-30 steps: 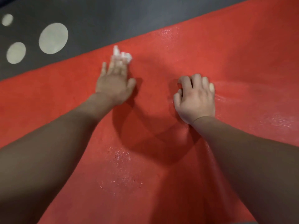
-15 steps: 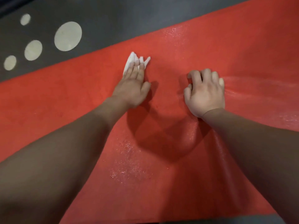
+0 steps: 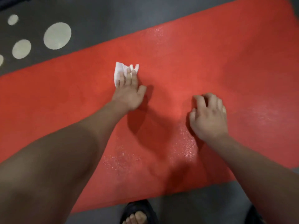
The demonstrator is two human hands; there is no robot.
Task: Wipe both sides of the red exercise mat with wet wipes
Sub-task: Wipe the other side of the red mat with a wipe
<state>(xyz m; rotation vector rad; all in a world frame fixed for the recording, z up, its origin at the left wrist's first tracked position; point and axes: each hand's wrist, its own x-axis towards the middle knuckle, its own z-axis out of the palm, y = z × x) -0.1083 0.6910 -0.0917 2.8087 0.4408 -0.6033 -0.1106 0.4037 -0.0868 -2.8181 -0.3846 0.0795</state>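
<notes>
The red exercise mat (image 3: 202, 65) lies flat across the dark floor, with wet shiny patches near its middle and at the right. My left hand (image 3: 129, 91) presses a crumpled white wet wipe (image 3: 119, 71) onto the mat with straight fingers; part of the wipe sticks out past the fingertips. My right hand (image 3: 208, 117) rests on the mat to the right, its fingers curled with the tips on the surface, holding nothing.
Dark grey floor (image 3: 129, 16) surrounds the mat, with pale round dots (image 3: 57, 36) at the upper left. My foot in a black sandal (image 3: 137, 214) stands just off the mat's near edge, at the bottom of the view.
My left hand has slid the wipe back toward me across the mat. The view has pulled back, and the mat's near edge and my foot have come into sight.
</notes>
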